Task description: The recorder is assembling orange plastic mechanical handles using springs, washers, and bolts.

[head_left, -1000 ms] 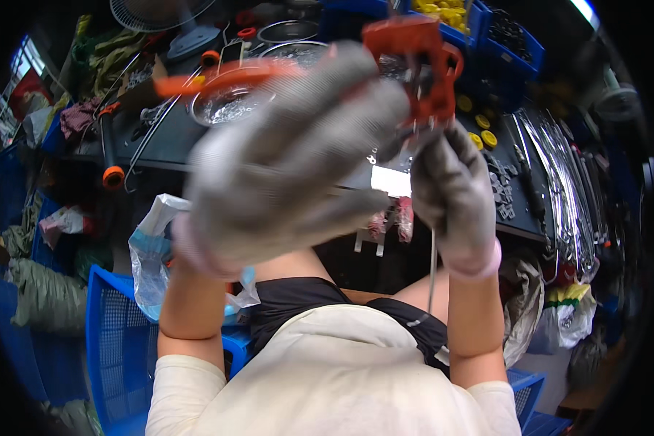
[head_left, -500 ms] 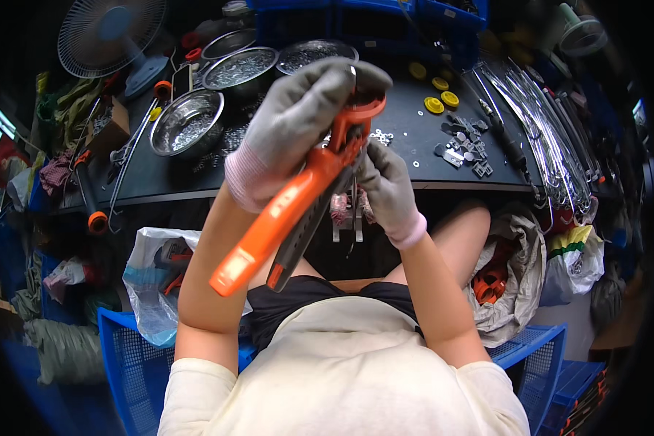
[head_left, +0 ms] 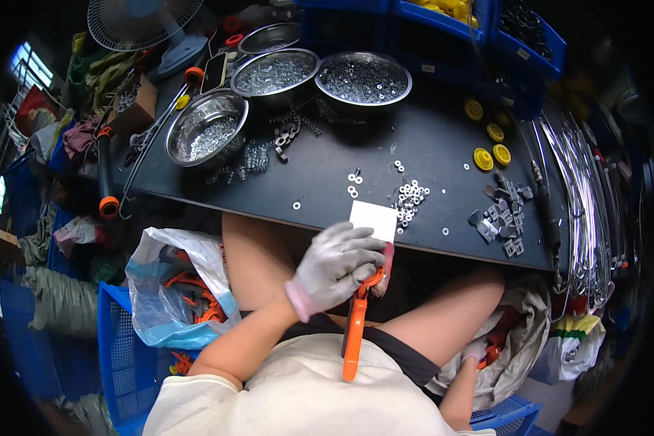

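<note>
My left hand, in a grey glove with a pink cuff, closes over the ringed top end of an orange tool handle. The handle points down toward my lap. Just beyond my fingers a white square piece stands at the table's front edge, with something pink beneath it. Low on the right, my right hand reaches into a pale woven sack and is at the orange-red plastic parts inside. Its fingers are hidden there.
Metal bowls of small hardware stand at the back of the dark table. White washers, grey metal clips and yellow caps lie to the right, beside long metal rods. A plastic bag holds orange parts.
My left hand has come down toward my lap with the orange handle, which now hangs more upright. My right hand has left the tool and moved down right into the sack. The view has shifted.
</note>
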A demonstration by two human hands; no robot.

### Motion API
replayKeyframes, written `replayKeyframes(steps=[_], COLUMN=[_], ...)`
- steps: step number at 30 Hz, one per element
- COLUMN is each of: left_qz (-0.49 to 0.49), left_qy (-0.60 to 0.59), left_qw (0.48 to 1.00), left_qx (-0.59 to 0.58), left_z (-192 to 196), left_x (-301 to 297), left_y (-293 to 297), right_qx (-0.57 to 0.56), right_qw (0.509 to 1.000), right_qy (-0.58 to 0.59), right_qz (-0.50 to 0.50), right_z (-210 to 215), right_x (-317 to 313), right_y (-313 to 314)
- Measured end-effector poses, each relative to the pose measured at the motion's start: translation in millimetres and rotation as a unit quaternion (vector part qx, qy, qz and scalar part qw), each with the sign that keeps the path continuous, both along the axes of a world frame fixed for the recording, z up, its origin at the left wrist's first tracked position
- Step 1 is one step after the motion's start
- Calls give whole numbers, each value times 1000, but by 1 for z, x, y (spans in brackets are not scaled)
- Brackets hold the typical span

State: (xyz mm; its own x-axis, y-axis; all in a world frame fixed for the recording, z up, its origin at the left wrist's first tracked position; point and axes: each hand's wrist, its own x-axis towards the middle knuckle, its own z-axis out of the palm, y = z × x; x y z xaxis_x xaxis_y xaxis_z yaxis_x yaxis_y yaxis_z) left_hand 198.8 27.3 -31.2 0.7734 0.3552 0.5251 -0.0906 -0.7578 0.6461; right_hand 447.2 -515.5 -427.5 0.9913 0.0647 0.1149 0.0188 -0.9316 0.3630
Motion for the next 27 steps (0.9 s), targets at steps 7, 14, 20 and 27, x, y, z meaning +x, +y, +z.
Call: replayKeyframes(steps=[7, 14, 20, 27], left_qz=[256, 133, -62, 4], left_qy=[293, 121, -23, -71], left_qw=[867, 875, 955, 961], left_qx=[311, 450, -290, -268], left_z=[13, 28, 38, 1], left_x=[71, 64, 8, -7], left_y=[175, 197, 34, -23], right_qx=[203, 325, 821, 572], right_qw=[960, 943, 538, 655], right_qy=[118, -1, 63, 105], right_qz=[-151, 69, 180, 482], right_z=[-24, 171, 360, 466], right_x=[50, -10, -14, 60], right_y=[-40, 54, 159, 484])
